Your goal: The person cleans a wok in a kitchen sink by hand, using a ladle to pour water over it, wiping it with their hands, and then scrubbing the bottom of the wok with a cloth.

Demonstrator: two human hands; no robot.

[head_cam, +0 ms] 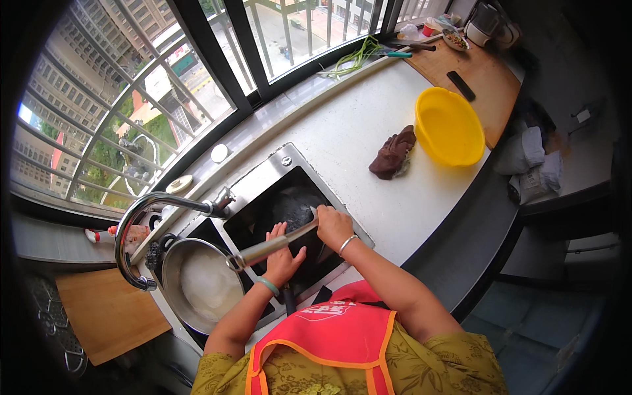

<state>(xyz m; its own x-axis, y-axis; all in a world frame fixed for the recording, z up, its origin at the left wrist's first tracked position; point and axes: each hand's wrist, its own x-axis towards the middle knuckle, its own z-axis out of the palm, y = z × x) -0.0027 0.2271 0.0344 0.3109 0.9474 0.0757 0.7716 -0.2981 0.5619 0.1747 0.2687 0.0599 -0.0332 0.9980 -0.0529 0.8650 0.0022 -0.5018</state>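
My right hand [334,228] is closed around the far end of the long handle [264,251] of a steel pan [170,276]. Cloudy, whitish liquid [207,284] lies in the pan, which is at the left basin of the sink. Under the handle, my left hand [284,260] is spread with its thumb apart; whether its palm touches the handle is hidden. Beyond my fingers, a black wok-like pan [291,205] sits in the dark right basin [242,217]. A black handle [289,298] sticks out below my left wrist.
A chrome faucet [131,217] arches beside the pan. Dark red raw meat, seemingly liver [393,154], lies on the white counter [340,143] beside a yellow plastic basin [447,131]. Farther right, a wooden board [439,64] holds a dish of food [455,39]. Green stalks [353,61] lie by the window.
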